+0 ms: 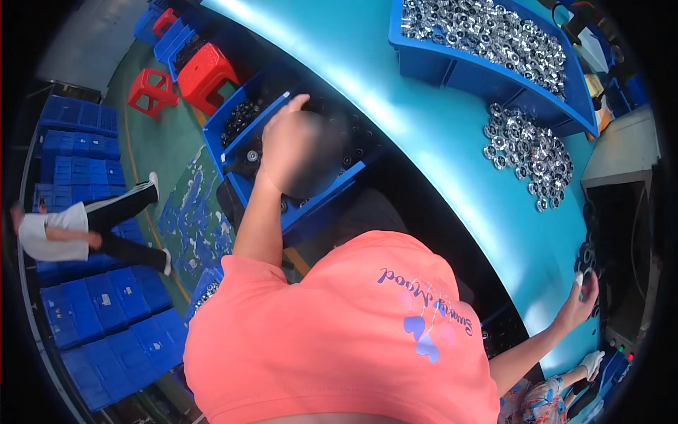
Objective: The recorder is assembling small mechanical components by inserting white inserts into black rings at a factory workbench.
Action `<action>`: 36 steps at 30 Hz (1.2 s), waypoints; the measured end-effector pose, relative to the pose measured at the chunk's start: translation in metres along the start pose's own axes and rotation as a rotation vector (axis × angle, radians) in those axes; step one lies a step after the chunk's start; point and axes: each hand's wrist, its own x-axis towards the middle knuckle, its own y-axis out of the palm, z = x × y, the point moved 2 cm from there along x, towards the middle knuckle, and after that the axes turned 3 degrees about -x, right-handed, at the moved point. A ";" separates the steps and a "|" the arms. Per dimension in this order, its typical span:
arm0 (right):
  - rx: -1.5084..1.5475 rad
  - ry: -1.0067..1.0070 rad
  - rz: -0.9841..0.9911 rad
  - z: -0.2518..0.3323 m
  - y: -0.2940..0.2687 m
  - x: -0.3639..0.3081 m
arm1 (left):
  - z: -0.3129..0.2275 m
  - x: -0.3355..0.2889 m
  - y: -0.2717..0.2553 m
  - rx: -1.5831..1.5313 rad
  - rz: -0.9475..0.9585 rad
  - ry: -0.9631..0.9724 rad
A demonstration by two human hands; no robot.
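My left hand (281, 152) is over a blue divided bin (236, 177) of small black round parts, left of my body. Its visible fingers are stretched out; a blurred patch hides the rest of them. Far to the right, my right hand (580, 302) is at the edge of the blue-green table (452, 148), with thumb and fingers closed around a small black ring-shaped part (585, 277). More black rings (587, 251) stand in a row along that edge, beside the hand. A white tip shows on one finger.
A large blue bin (462, 76) of shiny clear-and-black round parts stands on the table, with a loose heap (526, 155) before it. Red stools (206, 76) and stacked blue crates (81, 159) are at left. One person (63, 233) walks there; another's gloved hand (592, 364) shows lower right.
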 end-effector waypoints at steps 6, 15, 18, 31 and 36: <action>0.307 -0.284 0.253 0.131 0.064 -0.006 | -0.149 0.014 0.025 -1.083 0.529 -0.062; 0.464 -0.454 0.401 0.224 0.113 -0.003 | -0.311 0.003 0.110 -1.840 1.281 -0.150; 0.651 -0.266 0.494 0.209 0.115 0.015 | -0.323 0.016 0.122 -1.930 1.296 -0.182; 0.066 -0.131 0.303 0.116 0.131 0.053 | -0.345 0.064 0.177 -2.189 1.449 -0.216; 0.035 -0.118 0.311 0.116 0.131 0.051 | -0.338 0.066 0.180 -2.202 1.451 -0.203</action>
